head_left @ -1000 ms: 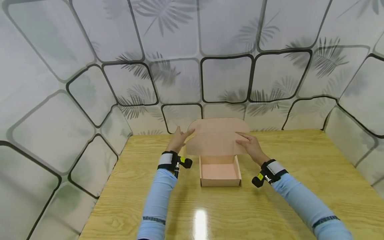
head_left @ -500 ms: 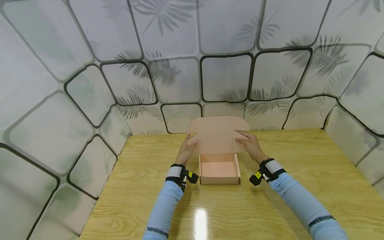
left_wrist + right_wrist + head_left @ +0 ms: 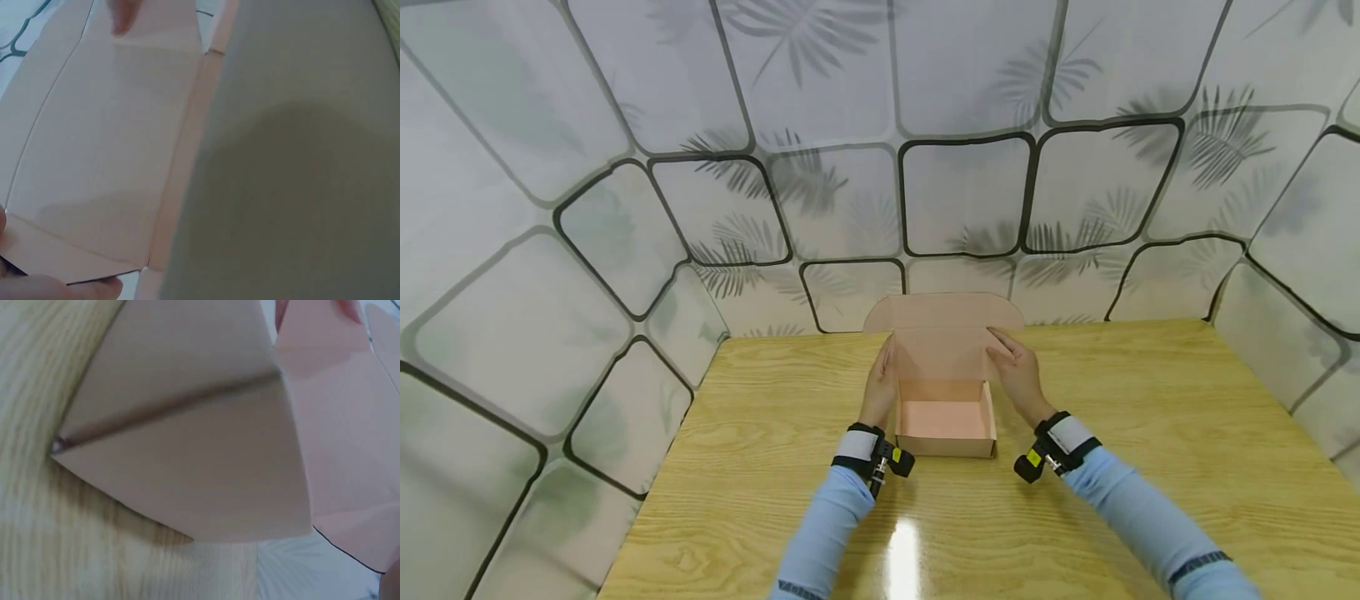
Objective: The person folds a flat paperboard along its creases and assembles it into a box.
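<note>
A small cardboard mailer box (image 3: 946, 447) stands on the table with its lid (image 3: 942, 354) raised at the back. My left hand (image 3: 878, 387) pinches the lid's left side flap; in the left wrist view its fingers (image 3: 69, 289) lie along that flap (image 3: 69, 250). At the opposite edge, my right hand (image 3: 1019, 379) pinches the right side flap, mostly covering it in the head view. The lid's rounded front flap (image 3: 943, 311) points up above both hands. The box's pink interior (image 3: 943, 419) holds nothing.
A light wooden table (image 3: 1075, 517) lies under the box and arms. Behind it hangs a pale curtain (image 3: 962, 200) with dark outlines and leaf prints. Black straps with small cameras (image 3: 901, 461) are on both wrists.
My left hand has come in from beside the lid to its left flap. Both side flaps have folded inward. The right hand keeps its hold, and the box has shifted slightly.
</note>
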Demonstrator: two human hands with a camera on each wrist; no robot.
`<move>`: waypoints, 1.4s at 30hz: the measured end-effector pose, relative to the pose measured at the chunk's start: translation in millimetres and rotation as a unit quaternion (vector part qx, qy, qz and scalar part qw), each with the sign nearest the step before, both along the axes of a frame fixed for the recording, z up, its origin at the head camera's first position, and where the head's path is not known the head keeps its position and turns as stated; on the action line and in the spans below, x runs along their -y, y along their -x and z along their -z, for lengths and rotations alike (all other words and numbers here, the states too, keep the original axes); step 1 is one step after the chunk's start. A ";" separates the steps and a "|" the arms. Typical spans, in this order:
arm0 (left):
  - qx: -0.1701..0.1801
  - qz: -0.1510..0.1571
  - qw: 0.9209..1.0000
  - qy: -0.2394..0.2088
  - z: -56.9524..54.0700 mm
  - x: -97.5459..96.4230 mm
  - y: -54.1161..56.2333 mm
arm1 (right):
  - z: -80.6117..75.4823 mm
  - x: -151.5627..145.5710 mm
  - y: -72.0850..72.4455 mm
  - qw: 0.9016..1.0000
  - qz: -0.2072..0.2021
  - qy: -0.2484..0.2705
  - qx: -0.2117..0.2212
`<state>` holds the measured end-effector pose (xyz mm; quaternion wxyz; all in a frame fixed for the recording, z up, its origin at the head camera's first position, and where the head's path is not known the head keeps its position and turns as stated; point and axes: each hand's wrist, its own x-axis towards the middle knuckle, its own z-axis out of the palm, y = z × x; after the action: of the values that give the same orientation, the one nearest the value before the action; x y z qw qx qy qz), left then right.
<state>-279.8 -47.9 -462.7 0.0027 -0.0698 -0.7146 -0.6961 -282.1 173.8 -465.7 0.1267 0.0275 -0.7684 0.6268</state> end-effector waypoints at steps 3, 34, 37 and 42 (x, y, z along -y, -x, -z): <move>-0.005 -0.001 1.000 0.004 -0.2 -6.4 -6.0 | 0.8 7.1 -7.5 1.000 -0.003 -0.014 -0.012; -0.043 0.140 0.989 -0.015 20.5 -2.3 -20.9 | 17.8 -3.8 -32.3 0.947 -0.288 0.137 -0.035; -0.037 0.155 0.987 -0.010 24.6 2.7 -20.9 | 20.9 -7.8 -33.1 0.933 -0.321 0.156 -0.050; -0.027 0.170 0.985 -0.004 27.7 8.1 -22.4 | 28.4 -15.1 -32.7 0.918 -0.346 0.185 -0.061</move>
<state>-257.4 -56.0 -490.4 -0.0957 -0.2090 -0.6890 -0.6873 -249.4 188.9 -494.1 -0.0480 0.3059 -0.5721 0.7594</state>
